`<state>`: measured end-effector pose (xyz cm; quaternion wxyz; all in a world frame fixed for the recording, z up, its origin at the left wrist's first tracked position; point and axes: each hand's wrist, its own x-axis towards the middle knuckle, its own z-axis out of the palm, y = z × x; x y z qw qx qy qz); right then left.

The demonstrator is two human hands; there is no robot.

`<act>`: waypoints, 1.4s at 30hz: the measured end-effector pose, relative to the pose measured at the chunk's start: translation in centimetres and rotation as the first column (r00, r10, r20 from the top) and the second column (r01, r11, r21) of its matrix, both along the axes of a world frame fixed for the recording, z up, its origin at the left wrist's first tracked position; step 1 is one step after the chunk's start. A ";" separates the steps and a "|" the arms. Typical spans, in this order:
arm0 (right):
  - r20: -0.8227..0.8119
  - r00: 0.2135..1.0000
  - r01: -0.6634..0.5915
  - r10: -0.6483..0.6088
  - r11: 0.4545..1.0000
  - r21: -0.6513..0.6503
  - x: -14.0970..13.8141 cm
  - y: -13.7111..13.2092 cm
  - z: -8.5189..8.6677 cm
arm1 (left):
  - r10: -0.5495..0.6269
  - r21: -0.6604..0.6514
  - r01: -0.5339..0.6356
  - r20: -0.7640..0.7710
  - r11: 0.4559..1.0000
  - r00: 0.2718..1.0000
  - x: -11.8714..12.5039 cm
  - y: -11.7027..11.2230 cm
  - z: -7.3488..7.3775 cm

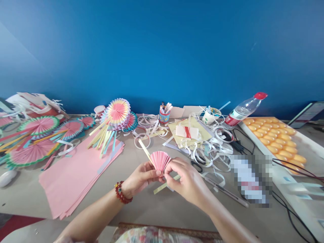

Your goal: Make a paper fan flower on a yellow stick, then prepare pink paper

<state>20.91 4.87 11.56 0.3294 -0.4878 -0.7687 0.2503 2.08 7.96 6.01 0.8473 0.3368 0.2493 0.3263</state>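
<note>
A small pink pleated paper fan (160, 160) is spread partway between my two hands, above the table. My left hand (145, 173) pinches the fan at its left side and gathered base; a red bead bracelet is on that wrist. A pale yellow strip (144, 149) sticks up from the fan's left edge. My right hand (181, 175) closes thumb and fingers on the fan's right edge. Another yellow strip (164, 187) shows below my hands, partly covered by them.
Pink paper sheets (73, 175) lie left, beside finished pleated fans (117, 113). White paper curls (210, 152), scissors (196, 166) and a utility knife (227, 193) lie right. Farther back stand a pen cup (164, 115) and a tilted bottle (245, 109). A tray (310, 148) holds yellow pieces.
</note>
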 end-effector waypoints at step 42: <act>0.442 0.767 0.342 -0.465 0.879 0.332 11.4 4.3 -3.5 | -0.120 -0.146 0.121 0.016 0.982 0.993 -0.3 0.5 -0.8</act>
